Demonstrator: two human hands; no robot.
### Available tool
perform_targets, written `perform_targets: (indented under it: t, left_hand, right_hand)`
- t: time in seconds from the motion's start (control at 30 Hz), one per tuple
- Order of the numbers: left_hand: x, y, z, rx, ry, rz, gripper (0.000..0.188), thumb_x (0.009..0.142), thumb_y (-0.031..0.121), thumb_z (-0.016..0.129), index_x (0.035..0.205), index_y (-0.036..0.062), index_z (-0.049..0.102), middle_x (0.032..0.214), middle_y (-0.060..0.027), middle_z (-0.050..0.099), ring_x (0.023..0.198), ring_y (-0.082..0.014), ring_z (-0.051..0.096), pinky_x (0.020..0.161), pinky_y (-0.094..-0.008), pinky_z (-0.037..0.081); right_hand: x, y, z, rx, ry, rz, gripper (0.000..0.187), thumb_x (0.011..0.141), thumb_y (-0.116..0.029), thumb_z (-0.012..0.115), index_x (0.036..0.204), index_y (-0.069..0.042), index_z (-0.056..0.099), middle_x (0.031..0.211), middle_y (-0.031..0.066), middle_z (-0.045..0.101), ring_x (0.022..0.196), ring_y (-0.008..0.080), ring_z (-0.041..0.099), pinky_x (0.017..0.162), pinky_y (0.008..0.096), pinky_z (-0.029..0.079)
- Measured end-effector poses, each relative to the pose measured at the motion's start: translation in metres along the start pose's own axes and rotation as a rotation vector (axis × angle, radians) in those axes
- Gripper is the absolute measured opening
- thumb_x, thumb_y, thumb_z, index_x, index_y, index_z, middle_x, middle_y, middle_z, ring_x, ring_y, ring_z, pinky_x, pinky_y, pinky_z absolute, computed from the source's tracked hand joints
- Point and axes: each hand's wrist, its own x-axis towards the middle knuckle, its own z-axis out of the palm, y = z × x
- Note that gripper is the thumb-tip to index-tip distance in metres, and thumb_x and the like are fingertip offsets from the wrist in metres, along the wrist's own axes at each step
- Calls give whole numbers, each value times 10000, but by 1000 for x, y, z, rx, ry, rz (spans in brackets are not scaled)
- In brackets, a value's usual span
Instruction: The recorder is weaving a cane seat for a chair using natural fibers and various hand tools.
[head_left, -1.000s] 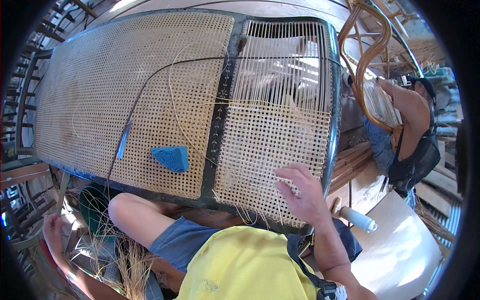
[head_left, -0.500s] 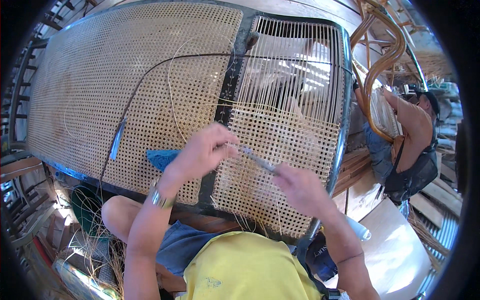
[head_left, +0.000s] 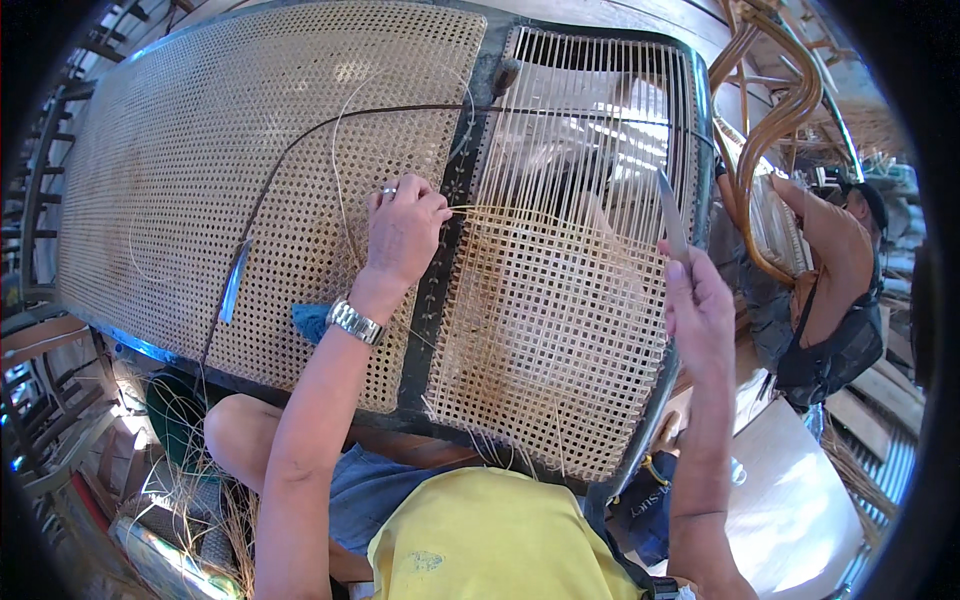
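A dark wooden frame [head_left: 432, 290] lies before me with two cane panels. Its right panel [head_left: 560, 350] is woven in the near part, while only lengthwise strands show in the far part. My left hand [head_left: 405, 230], wearing a metal watch, is closed in a pinch at the frame's middle bar. From its fingertips a yellowish cane strand [head_left: 520, 210] runs right across the lengthwise strands. In my right hand [head_left: 703, 305] is a knife [head_left: 673, 215], its pointed blade turned up and away from me, over the frame's right edge.
The left panel [head_left: 250, 150] is fully woven; a dark thin rod [head_left: 290, 160] and a blue cloth [head_left: 309, 321] lie on it. To the right, a person [head_left: 835, 270] sits beside a bent rattan piece [head_left: 790, 90]. Loose cane strands [head_left: 225, 490] lie at lower left.
My hands have moved apart. The left went up to the middle bar and the cane strand; the right swung up and right with the knife, its blade now pointing away.
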Motion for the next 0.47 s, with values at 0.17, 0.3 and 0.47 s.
perform_targets:
  t: [0.17,0.3,0.47]
  left_hand:
    - [6,12,2,-23,-100,-60,185,946,223,701,1087,104,702,1066,-105,610,1003,-303,618,870,-456,501]
    - [14,20,-9,-142,-114,-151,187,953,217,693,1081,81,682,1057,-127,603,960,-317,633,821,-461,524]
    - [33,2,-2,228,-143,188,301,939,232,724,1211,110,676,1105,-129,620,1194,-321,586,999,-440,470]
  right_hand:
    - [10,-10,6,-152,-114,-217,353,1016,-162,628,1326,4,588,934,60,663,891,129,612,831,313,512]
    - [22,-14,2,-79,-264,-118,367,1002,-134,635,1337,10,594,937,75,692,784,99,606,724,268,525]
    - [66,-23,-4,-125,-298,-32,415,995,-74,637,1406,-54,580,928,32,703,687,46,570,592,195,487]
